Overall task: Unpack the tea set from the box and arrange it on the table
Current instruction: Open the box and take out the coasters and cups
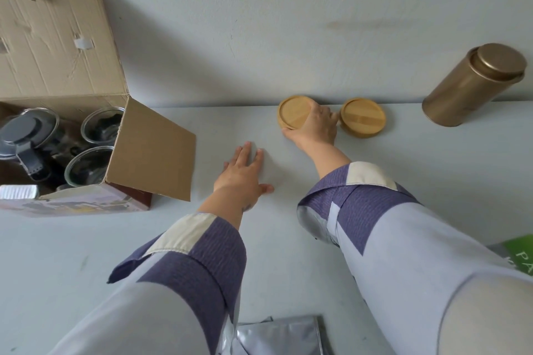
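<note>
A brown cardboard box (86,112) is seen at the left of the pale table (403,181), with its flaps open. Inside the box, two round glass cups (102,125) and a glass pot with a dark lid (27,134) are packed close together. A white thing (18,192) is tucked at the box's near corner, and what it is cannot be told. A tall gold tin (473,85) is stood at the far right, against the wall (259,8). A silver bag (282,336) is laid at the near edge, and part of it is cut off. A green thing (522,255) is cut off at the right edge.

Two round wooden coasters are set at the back of the table, near the wall. The left coaster (295,112) is gripped by the right hand (315,127), with the thumb curled at its near rim and the fingers laid over its right side. It looks tipped up a little, but this is hard to tell. The right coaster (363,117) is laid flat just beside the fingers. Nothing is in the way between the coasters and the box.

The left hand (245,173) is pressed flat on the table, with fingers straight and spread, and nothing is held in it. It is placed between the box flap and the right arm. Both arms are covered by loose sleeves (389,239) in pale blue and purple.
</note>
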Available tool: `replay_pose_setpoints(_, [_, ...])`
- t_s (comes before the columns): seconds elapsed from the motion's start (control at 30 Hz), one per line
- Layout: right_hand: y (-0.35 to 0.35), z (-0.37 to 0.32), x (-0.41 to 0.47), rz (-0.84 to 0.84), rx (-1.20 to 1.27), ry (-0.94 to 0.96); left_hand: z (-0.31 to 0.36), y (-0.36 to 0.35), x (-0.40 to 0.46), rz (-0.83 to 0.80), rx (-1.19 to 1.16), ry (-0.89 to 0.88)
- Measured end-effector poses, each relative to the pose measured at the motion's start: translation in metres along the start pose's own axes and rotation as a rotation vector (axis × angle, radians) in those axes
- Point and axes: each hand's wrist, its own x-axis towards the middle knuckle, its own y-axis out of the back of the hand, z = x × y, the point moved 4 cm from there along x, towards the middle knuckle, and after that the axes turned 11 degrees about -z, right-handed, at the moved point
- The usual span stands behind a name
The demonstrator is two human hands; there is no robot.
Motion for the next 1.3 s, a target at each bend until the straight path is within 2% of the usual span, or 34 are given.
replay_pose_setpoints(0.3, [0.002,0.012,-0.041,-0.150,0.091,-0.025,0.000,0.000,0.000,0.014,-0.012,-0.019])
replay_pose_setpoints(0.43, [0.002,0.008,-0.076,-0.182,0.059,-0.037,-0.007,-0.001,-0.020,0.088,-0.100,-0.039])
replay_pose_setpoints(0.5, [0.003,-0.004,-0.091,-0.231,0.030,-0.008,-0.013,0.009,-0.039,0.179,-0.078,-0.069])
replay_pose_setpoints(0.6, [0.004,-0.039,-0.113,-0.275,0.071,0.065,-0.029,0.038,-0.077,0.410,-0.067,-0.110])
replay_pose_setpoints(0.77, [-0.004,-0.131,-0.149,-0.283,0.087,0.260,-0.087,0.081,-0.140,0.736,-0.060,-0.139])
replay_pose_setpoints(0.9, [-0.027,-0.202,-0.182,-0.263,0.058,0.440,-0.157,0.092,-0.169,0.861,-0.076,0.014])
replay_pose_setpoints(1.0, [-0.047,-0.237,-0.201,-0.199,-0.081,0.545,-0.211,0.085,-0.180,0.820,-0.114,0.193])
replay_pose_setpoints(1.13, [-0.061,-0.263,-0.209,-0.050,-0.374,0.557,-0.261,0.068,-0.182,0.604,-0.167,0.330])
replay_pose_setpoints(1.2, [-0.067,-0.271,-0.208,-0.102,-0.495,0.479,-0.270,0.061,-0.181,0.550,-0.124,0.337])
replay_pose_setpoints(1.3, [-0.071,-0.278,-0.207,-0.281,-0.577,0.266,-0.272,0.056,-0.180,0.557,-0.072,0.317])
